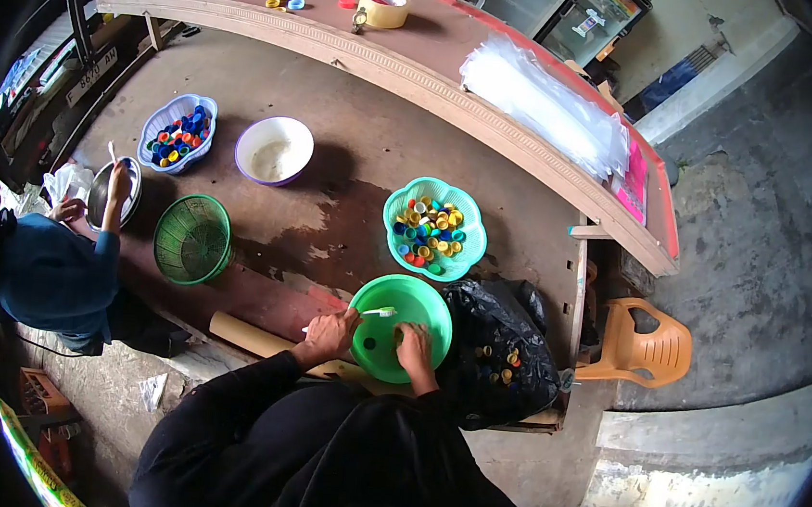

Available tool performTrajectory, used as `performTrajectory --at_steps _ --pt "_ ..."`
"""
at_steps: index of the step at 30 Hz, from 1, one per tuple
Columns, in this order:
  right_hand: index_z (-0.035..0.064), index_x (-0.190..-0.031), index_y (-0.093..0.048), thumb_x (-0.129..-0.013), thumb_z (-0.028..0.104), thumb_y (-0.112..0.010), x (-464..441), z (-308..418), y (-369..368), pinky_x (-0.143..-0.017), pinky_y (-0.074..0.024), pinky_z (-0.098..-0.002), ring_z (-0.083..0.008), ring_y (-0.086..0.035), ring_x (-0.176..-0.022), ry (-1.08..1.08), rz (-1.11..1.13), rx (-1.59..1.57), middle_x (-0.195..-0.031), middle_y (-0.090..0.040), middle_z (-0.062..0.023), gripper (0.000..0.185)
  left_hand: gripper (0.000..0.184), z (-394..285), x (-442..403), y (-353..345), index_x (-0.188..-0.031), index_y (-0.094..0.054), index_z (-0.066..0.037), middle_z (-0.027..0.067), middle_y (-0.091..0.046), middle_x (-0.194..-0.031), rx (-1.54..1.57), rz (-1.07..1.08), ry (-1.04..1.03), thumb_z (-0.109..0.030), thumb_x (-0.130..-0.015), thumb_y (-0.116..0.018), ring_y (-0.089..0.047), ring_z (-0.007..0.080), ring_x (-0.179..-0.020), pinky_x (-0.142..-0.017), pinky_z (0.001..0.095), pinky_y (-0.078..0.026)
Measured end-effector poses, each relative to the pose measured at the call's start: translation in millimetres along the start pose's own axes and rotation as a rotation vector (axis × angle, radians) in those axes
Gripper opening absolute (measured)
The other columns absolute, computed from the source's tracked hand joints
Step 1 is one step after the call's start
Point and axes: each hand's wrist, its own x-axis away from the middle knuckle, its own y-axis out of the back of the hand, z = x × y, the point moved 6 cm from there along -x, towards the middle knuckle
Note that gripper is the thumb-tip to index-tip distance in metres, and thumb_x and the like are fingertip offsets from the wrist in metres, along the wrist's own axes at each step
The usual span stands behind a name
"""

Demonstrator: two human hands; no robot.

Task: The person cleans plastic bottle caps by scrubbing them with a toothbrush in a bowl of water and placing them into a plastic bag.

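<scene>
My left hand (325,335) is closed around a toothbrush (380,311), whose white bristled head reaches over the green basin (441,300). Inside that basin is my right hand (413,347), fingers curled downward; whatever they grip is hidden. A small dark round spot or piece (369,343) shows in the basin between my hands. Just beyond stands a light green scalloped basket (472,211) of mixed coloured bottle caps (427,228). Against the basin's right side lies a black plastic bag (478,308) with several yellowish caps on it.
Another person (58,262) works at the left over a bowl (129,215). Near them are a green mesh basket (193,240), a white bowl (275,150) and a lilac basket of caps (178,133). A raised shelf (253,18) holds tape (383,10) and plastic bags (545,101). An orange chair (649,342) stands right.
</scene>
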Motion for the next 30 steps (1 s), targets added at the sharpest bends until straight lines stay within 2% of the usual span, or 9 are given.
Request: performTrajectory --at_steps 2,4,5,7,14,19,25,29,30 --pt "0.0078 -0.091 -0.062 -0.068 0.001 -0.066 -3 2 2 -0.077 -0.0458 -0.0365 -0.0312 -0.059 -0.085 -0.009 0.045 0.014 -0.086 -0.063 -0.0130 0.024 0.023 0 -1 -1 -0.089 -0.049 -0.007 0.0176 -0.062 -0.076 0.024 -0.017 -0.014 -0.029 -0.090 -0.045 -0.061 0.0378 -0.065 -0.056 0.0489 -0.047" --pt "0.0046 -0.095 -0.061 -0.073 0.005 -0.067 -5 -8 -4 -0.079 -0.0456 -0.0294 -0.0230 -0.060 -0.089 -0.315 0.115 -0.499 -0.091 -0.064 -0.0105 0.022 0.023 0 0 4 -0.090 -0.049 -0.007 0.0179 -0.061 -0.074 -0.006 0.043 0.058 -0.029 -0.090 -0.045 -0.061 0.0380 -0.065 -0.057 0.0485 -0.048" --pt "0.0012 -0.101 -0.058 -0.078 0.009 -0.067 -5 -13 -14 -0.081 -0.0443 -0.0255 -0.0156 -0.059 -0.091 -0.299 0.110 -0.822 -0.094 -0.064 -0.0066 0.026 0.023 2 -1 1 -0.090 -0.049 -0.007 0.0179 -0.061 -0.074 -0.009 0.041 0.060 -0.029 -0.090 -0.045 -0.061 0.0380 -0.065 -0.057 0.0485 -0.048" --pt "0.0008 -0.106 -0.055 -0.081 0.009 -0.065 -6 -3 -13 -0.078 -0.0444 -0.0243 -0.0108 -0.058 -0.088 -0.405 0.183 -1.282 -0.096 -0.063 -0.0032 0.028 0.023 -1 -2 -4 -0.089 -0.048 -0.006 0.0182 -0.061 -0.072 0.017 0.018 -0.006 -0.029 -0.090 -0.045 -0.060 0.0381 -0.064 -0.057 0.0481 -0.048" --pt "0.0061 -0.106 -0.055 -0.083 0.011 -0.063 5 -1 0 -0.069 -0.0402 -0.0192 -0.0057 -0.057 -0.083 -0.582 0.175 -1.352 -0.097 -0.063 -0.0005 0.025 0.023 -15 1 -4 -0.090 -0.046 -0.008 0.0165 -0.061 -0.070 0.011 -0.011 -0.051 -0.030 -0.090 -0.045 -0.061 0.0361 -0.061 -0.052 0.0478 -0.047" --pt "0.0056 -0.103 -0.056 -0.082 0.010 -0.064 4 -2 12 -0.066 -0.0409 -0.0177 -0.0058 -0.057 -0.082 -0.559 0.045 -1.404 -0.096 -0.063 -0.0011 0.023 0.022 -15 1 3 -0.090 -0.046 -0.008 0.0165 -0.061 -0.070 0.019 -0.024 -0.078 -0.030 -0.091 -0.045 -0.060 0.0364 -0.059 -0.050 0.0475 -0.047" --pt "0.0058 -0.104 -0.056 -0.082 0.009 -0.064 10 2 9 -0.067 -0.0423 -0.0173 -0.0056 -0.058 -0.080 -0.651 0.156 -1.307 -0.095 -0.063 -0.0009 0.023 0.022 -16 2 2 -0.089 -0.047 -0.007 0.0173 -0.061 -0.069 -0.005 0.027 -0.045 -0.029 -0.091 -0.044 -0.060 0.0365 -0.059 -0.051 0.0484 -0.047" --pt "0.0040 -0.103 -0.056 -0.082 0.013 -0.066 4 -5 5 -0.069 -0.0449 -0.0199 -0.0081 -0.059 -0.081 -0.590 0.052 -1.373 -0.094 -0.063 -0.0018 0.025 0.024 7 -2 -6 -0.091 -0.048 -0.007 0.0183 -0.061 -0.070 -0.038 0.025 0.031 -0.031 -0.091 -0.043 -0.060 0.0374 -0.061 -0.053 0.0482 -0.047" --pt "0.0029 -0.102 -0.056 -0.082 0.013 -0.065 1 -7 3 -0.071 -0.0459 -0.0216 -0.0099 -0.059 -0.082 -0.479 -0.021 -1.224 -0.093 -0.064 -0.0026 0.024 0.024 6 0 -4 -0.091 -0.047 -0.006 0.0186 -0.061 -0.073 -0.009 0.053 0.049 -0.030 -0.091 -0.043 -0.061 0.0379 -0.063 -0.054 0.0485 -0.047"
